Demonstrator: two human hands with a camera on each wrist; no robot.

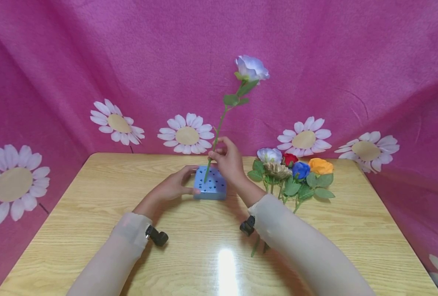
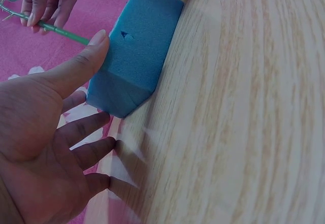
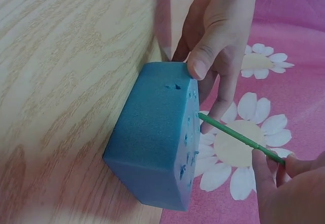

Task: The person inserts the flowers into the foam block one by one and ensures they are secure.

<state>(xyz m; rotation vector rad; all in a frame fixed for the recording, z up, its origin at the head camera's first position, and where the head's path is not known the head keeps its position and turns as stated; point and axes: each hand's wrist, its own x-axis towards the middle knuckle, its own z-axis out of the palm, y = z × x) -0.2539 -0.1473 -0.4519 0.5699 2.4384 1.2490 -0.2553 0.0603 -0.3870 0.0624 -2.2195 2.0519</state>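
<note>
A blue foam block [image 1: 210, 196] dotted with holes sits on the table. My left hand [image 1: 171, 186] steadies its left end, the thumb [image 2: 96, 43] at the front upper edge and fingers toward the back. With thumb and fingertips, my right hand [image 1: 231, 163] pinches the green stem [image 3: 231, 132] of a pale lilac artificial flower [image 1: 252, 68]. That flower leans up and to the right above the block. Its lower stem end meets the block's holed top face; whether it is inside a hole I cannot tell.
Right of the block lies a bunch of artificial flowers: a pale lilac one [image 1: 269, 155], a red one [image 1: 290, 159], a beige one [image 1: 278, 170], a blue one [image 1: 301, 169] and an orange one [image 1: 320, 166]. Behind the wooden table [image 1: 181, 246] hangs a pink daisy-print cloth [image 1: 167, 61].
</note>
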